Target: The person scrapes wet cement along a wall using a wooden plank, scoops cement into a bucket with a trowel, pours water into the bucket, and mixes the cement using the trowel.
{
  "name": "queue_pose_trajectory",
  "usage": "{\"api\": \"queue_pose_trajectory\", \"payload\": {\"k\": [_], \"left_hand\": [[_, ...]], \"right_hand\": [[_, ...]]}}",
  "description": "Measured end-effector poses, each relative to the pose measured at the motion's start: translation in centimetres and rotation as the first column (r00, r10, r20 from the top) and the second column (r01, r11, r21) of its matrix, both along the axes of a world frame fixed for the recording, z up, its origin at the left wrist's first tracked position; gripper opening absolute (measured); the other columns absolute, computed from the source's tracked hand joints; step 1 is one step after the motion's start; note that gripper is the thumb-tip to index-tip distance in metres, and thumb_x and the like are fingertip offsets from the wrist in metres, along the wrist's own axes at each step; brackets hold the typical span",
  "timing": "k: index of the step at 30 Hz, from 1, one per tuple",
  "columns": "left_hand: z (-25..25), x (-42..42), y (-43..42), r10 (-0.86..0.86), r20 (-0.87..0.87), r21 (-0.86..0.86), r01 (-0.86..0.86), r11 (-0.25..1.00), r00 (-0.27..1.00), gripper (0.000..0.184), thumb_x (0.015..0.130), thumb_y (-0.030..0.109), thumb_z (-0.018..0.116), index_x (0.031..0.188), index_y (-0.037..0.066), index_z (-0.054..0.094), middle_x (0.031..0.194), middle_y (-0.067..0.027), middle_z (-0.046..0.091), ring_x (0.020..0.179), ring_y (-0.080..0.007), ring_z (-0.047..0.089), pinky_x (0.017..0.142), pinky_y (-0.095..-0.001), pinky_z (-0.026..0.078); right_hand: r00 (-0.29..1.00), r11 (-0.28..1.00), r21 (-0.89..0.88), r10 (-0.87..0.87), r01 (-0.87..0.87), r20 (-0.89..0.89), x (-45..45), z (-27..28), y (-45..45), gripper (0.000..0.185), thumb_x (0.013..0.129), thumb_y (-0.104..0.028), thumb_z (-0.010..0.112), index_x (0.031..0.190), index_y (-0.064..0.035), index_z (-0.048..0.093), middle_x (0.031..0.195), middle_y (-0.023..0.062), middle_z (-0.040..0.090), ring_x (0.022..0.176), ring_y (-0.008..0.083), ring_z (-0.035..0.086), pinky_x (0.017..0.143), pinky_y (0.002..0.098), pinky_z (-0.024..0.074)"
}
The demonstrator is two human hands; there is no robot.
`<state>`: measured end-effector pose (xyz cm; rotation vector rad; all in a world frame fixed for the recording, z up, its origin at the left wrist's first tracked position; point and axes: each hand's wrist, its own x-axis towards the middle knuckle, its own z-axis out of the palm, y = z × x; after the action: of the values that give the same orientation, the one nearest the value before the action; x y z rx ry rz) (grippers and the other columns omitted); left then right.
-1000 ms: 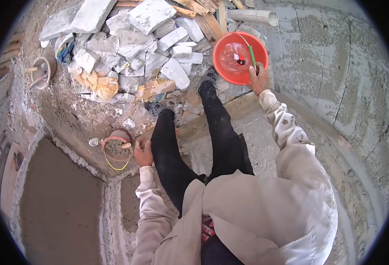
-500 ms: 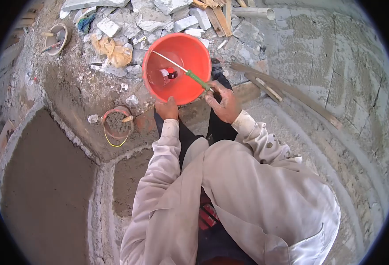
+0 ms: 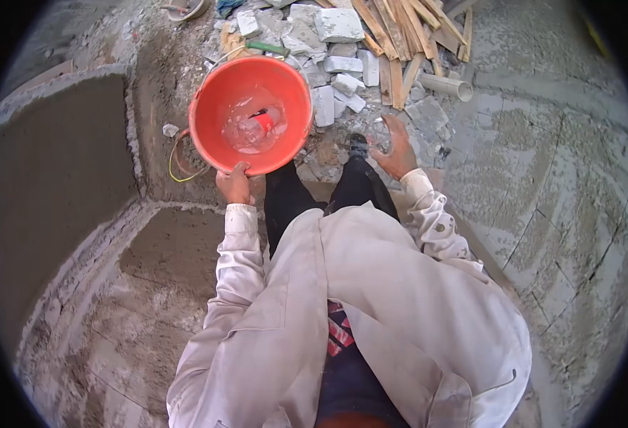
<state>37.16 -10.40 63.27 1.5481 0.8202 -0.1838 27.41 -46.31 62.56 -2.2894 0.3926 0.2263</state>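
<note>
My left hand [image 3: 235, 184] grips the near rim of a red bucket [image 3: 296, 93], fingers wrapped over its edge. Some clear liquid and a small red and black object [image 3: 264, 121] lie in the bucket. The green grip [image 3: 267, 48] of its handle rests beyond the far rim. To the right of the bucket, my right hand [image 3: 395, 148] is held apart from it, thumb and fingers spread, holding nothing. Partly hidden behind the bucket on the left is a smaller pail [image 3: 180, 153] with a yellow handle.
Broken white blocks [image 3: 339, 26] lie beyond the bucket, with wooden strips [image 3: 399, 43] and a pipe [image 3: 446, 86] to their right. A low wall ledge [image 3: 132, 128] runs along the left. Another pail [image 3: 185, 10] shows at the top edge.
The red bucket moved from the right across to the left, with my left hand now on its rim. My right hand let go of the green handle grip and moved right; the handle swung to the far side.
</note>
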Motion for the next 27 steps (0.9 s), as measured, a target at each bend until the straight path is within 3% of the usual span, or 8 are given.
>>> {"api": "queue_pose_trajectory", "payload": {"k": [4, 7, 8, 11, 13, 16, 22, 27], "left_hand": [[4.8, -3.6, -2.9, 0.11, 0.013, -0.004, -0.11, 0.994, 0.994, 0.026, 0.073, -0.008, 0.06, 0.097, -0.001, 0.055, 0.081, -0.0088, 0.064, 0.059, -0.0163, 0.064, 0.046, -0.0281, 0.055], [6.8, -6.1, -4.5, 0.226, 0.071, -0.093, -0.219, 0.971, 0.972, 0.026, 0.074, -0.007, 0.058, 0.099, -0.002, 0.055, 0.081, -0.01, 0.065, 0.061, -0.0183, 0.066, 0.046, -0.0309, 0.058], [6.7, -7.1, -4.3, 0.24, 0.048, -0.129, -0.232, 0.964, 0.97, 0.026, 0.074, -0.008, 0.057, 0.1, -0.003, 0.055, 0.081, -0.0111, 0.065, 0.063, -0.0197, 0.067, 0.049, -0.0333, 0.06], [5.9, -9.7, -3.6, 0.206, 0.048, -0.128, -0.198, 0.972, 0.977, 0.025, 0.074, -0.008, 0.057, 0.098, -0.003, 0.056, 0.082, -0.0111, 0.065, 0.062, -0.0193, 0.066, 0.049, -0.0325, 0.059], [6.0, -10.3, -2.5, 0.21, 0.044, -0.095, -0.205, 0.974, 0.977, 0.027, 0.074, -0.008, 0.056, 0.1, -0.002, 0.057, 0.082, -0.0093, 0.065, 0.06, -0.0177, 0.065, 0.048, -0.0308, 0.058], [3.9, -11.0, 1.2, 0.252, -0.007, -0.164, -0.25, 0.954, 0.968, 0.034, 0.074, -0.005, 0.056, 0.107, 0.001, 0.056, 0.084, -0.0071, 0.065, 0.06, -0.0155, 0.065, 0.049, -0.0297, 0.058], [1.6, -10.9, 12.9, 0.256, -0.18, -0.226, -0.293, 0.929, 0.95, 0.031, 0.08, 0.007, 0.061, 0.111, 0.005, 0.054, 0.093, -0.0093, 0.065, 0.072, -0.0196, 0.067, 0.062, -0.037, 0.059], [-2.3, -13.3, 24.4, 0.417, -0.22, -0.431, -0.471, 0.769, 0.882, 0.036, 0.088, 0.026, 0.065, 0.115, 0.01, 0.047, 0.11, -0.0079, 0.058, 0.095, -0.0256, 0.064, 0.073, -0.0379, 0.058]], "right_hand": [[0.952, 0.961, 0.17, 0.173, -0.22, 0.254, 5.6, 7.1, 2.4, 0.099, 0.07, -0.033, 0.076, 0.145, 0.0028, 0.022, 0.147, 0.0267, 0.027, 0.137, 0.0397, 0.028, 0.113, 0.0403, 0.0266], [0.958, 0.929, 0.305, 0.134, -0.21, 0.254, 9.1, 5.6, 4.5, 0.101, 0.072, -0.038, 0.078, 0.147, -0.001, 0.02, 0.149, 0.0254, 0.025, 0.14, 0.0346, 0.025, 0.115, 0.0388, 0.0206], [0.985, 0.94, 0.335, 0.002, -0.061, 0.171, 9.9, 3.9, 5.5, 0.096, 0.073, -0.043, 0.077, 0.143, 0.0007, 0.027, 0.143, 0.0244, 0.034, 0.133, 0.0336, 0.037, 0.108, 0.0436, 0.0349], [0.877, 0.682, 0.711, 0.221, 0.174, -0.426, 12.7, 3.9, 5.5, 0.076, 0.076, -0.036, 0.074, 0.133, -0.0002, 0.04, 0.128, 0.0199, 0.05, 0.117, 0.0294, 0.053, 0.09, 0.0463, 0.0513], [0.834, 0.653, 0.732, 0.282, 0.195, -0.474, 13.2, 0.8, 5.0, 0.053, 0.077, -0.025, 0.07, 0.119, 0.0003, 0.05, 0.104, 0.013, 0.063, 0.086, 0.0235, 0.067, 0.072, 0.0403, 0.0595], [0.807, 0.615, 0.787, 0.436, 0.058, -0.399, 12.9, 2.3, 7.6, 0.035, 0.08, -0.015, 0.061, 0.111, -0.0009, 0.055, 0.095, 0.011, 0.064, 0.08, 0.0215, 0.067, 0.07, 0.0393, 0.0603], [0.847, 0.58, 0.814, 0.425, 0.016, -0.319, 14.5, 5.7, 21.7, 0.033, 0.081, -0.007, 0.057, 0.114, -0.0021, 0.054, 0.096, 0.0083, 0.063, 0.082, 0.0192, 0.066, 0.068, 0.0376, 0.0606], [0.821, 0.647, 0.763, 0.423, 0.022, -0.383, 16.0, 3.6, 34.3, 0.032, 0.081, -0.003, 0.057, 0.113, -0.0053, 0.056, 0.097, 0.0061, 0.063, 0.083, 0.0172, 0.064, 0.067, 0.0334, 0.0608]]}}
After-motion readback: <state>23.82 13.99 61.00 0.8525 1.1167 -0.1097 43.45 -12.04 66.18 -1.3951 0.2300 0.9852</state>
